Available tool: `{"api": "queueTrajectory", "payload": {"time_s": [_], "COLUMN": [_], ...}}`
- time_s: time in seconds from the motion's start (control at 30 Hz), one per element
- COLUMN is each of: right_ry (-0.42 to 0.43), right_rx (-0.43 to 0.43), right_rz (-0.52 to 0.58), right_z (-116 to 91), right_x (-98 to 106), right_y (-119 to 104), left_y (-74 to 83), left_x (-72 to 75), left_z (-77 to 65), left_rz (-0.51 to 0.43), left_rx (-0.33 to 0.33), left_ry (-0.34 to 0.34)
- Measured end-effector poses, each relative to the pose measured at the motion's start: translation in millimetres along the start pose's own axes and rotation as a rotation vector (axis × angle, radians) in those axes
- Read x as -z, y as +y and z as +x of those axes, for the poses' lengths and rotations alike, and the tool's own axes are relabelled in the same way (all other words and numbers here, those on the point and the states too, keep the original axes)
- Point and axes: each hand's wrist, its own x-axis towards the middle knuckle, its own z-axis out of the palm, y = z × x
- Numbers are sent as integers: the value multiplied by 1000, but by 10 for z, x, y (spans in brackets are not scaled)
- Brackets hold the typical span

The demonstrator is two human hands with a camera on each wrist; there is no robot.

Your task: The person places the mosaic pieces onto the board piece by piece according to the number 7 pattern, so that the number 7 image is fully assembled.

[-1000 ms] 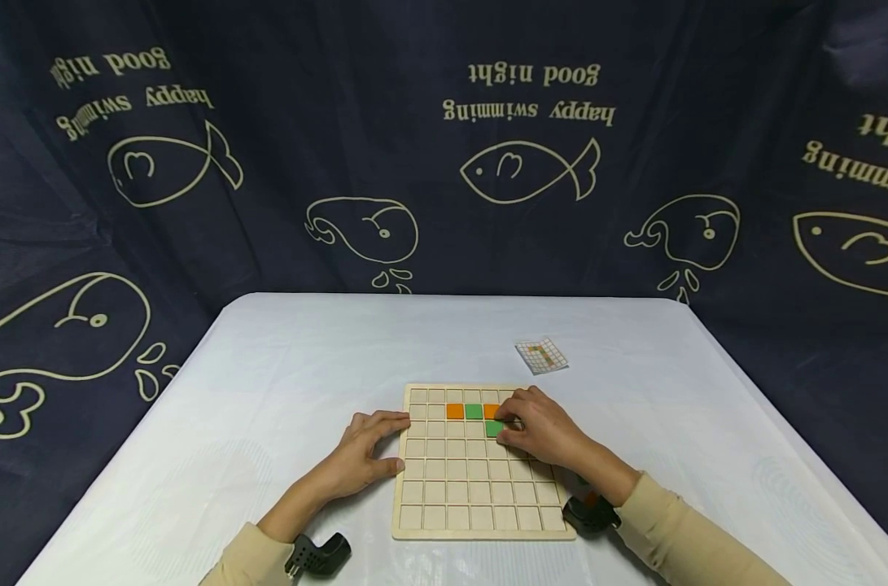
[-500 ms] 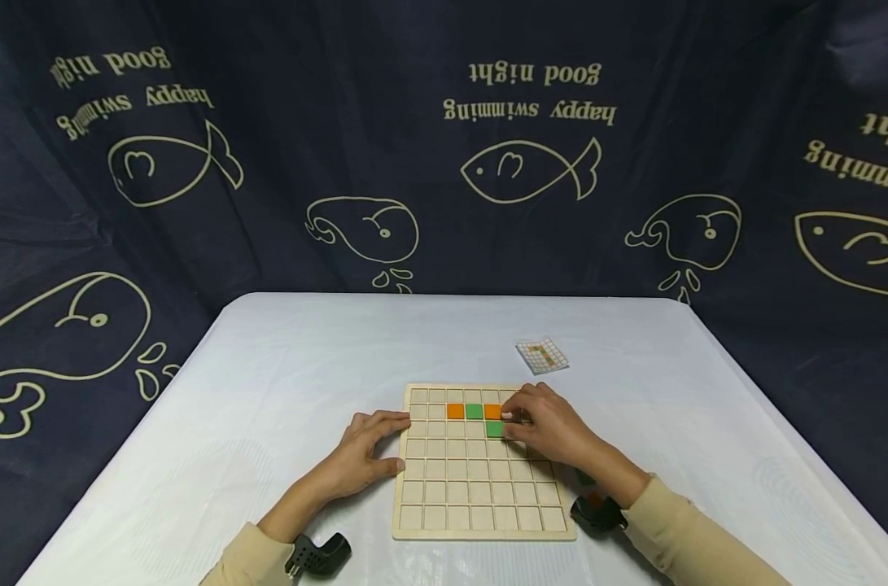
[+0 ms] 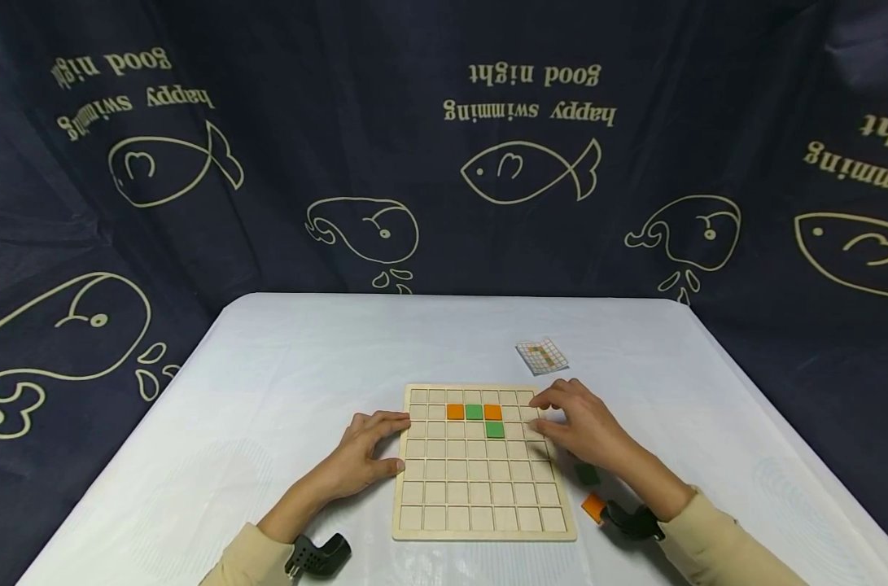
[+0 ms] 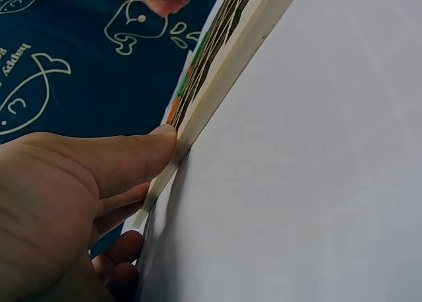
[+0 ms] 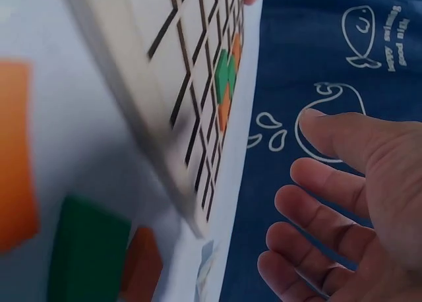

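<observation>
A wooden grid board (image 3: 458, 493) lies on the white table. Two orange tiles with a green tile (image 3: 474, 412) between them sit in a row on it, and a second green tile (image 3: 495, 430) is directly below the right-hand orange tile (image 3: 492, 412). My left hand (image 3: 363, 456) rests thumb and fingertips against the board's left edge; in the left wrist view its thumb (image 4: 132, 157) touches the side of the frame. Over the board's right edge hovers my right hand (image 3: 586, 423), fingers loosely bent and holding nothing, as the right wrist view shows too.
Loose tiles lie right of the board: a green tile (image 3: 587, 474) partly shaded by my forearm, and an orange tile (image 3: 593, 508) beside the wrist camera. Behind the board lies a card (image 3: 542, 356) printed with a coloured grid pattern. A dark curtain (image 3: 444, 163) hangs behind the table.
My right hand has drawn back to the right from the orange and green tiles on the board, uncovering them and the loose tiles beside the board. The left hand has stayed put.
</observation>
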Motion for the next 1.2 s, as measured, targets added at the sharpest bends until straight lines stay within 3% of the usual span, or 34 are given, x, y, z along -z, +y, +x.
{"api": "queueTrajectory", "payload": {"time_s": [0.47,1.2], "right_ry": [30,19], "right_rx": [-36,-98], "right_rz": [-38,-125], "right_z": [-288,-486], "right_x": [82,80], "right_y": [148,295], "left_y": [-2,-1], "left_x": [3,0], "left_z": [-1,-7], "left_rz": [5,3], "left_rx": [-13,-3], "left_ry": [4,5]}}
